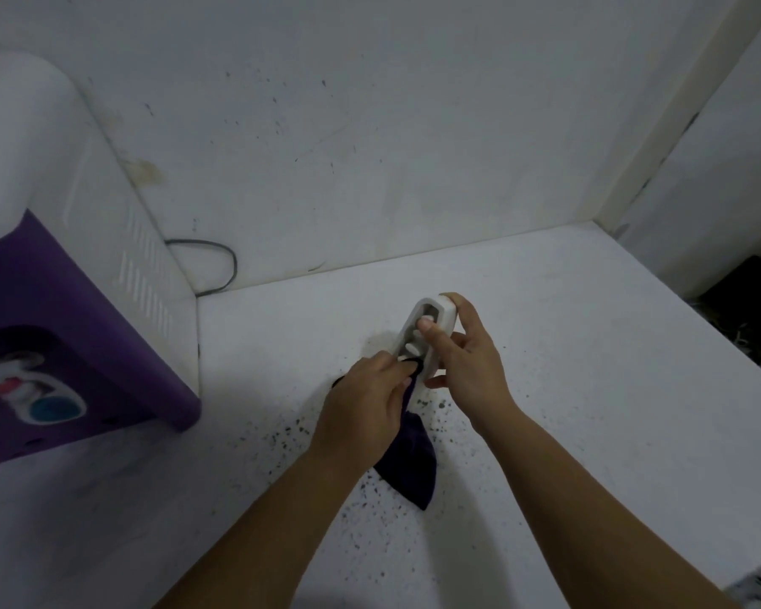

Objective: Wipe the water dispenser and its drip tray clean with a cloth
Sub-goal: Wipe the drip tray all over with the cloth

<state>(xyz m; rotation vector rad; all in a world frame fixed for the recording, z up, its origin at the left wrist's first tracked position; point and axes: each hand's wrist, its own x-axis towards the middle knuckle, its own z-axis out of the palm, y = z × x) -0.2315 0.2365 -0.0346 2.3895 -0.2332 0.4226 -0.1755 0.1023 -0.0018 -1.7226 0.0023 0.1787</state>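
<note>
The white and purple water dispenser (75, 274) stands at the left on the white counter. My right hand (462, 358) grips a small white drip tray (429, 331), holding it tilted above the counter. My left hand (370, 397) pinches a dark purple cloth (409, 468) and pushes a fold of it into the tray's lower end. The rest of the cloth hangs down between my forearms.
Dark specks (291, 432) lie scattered on the white counter (589, 389) under my hands. A grey cable (220, 265) curls behind the dispenser against the stained white wall. Dark clutter (752, 301) sits past the counter's right edge.
</note>
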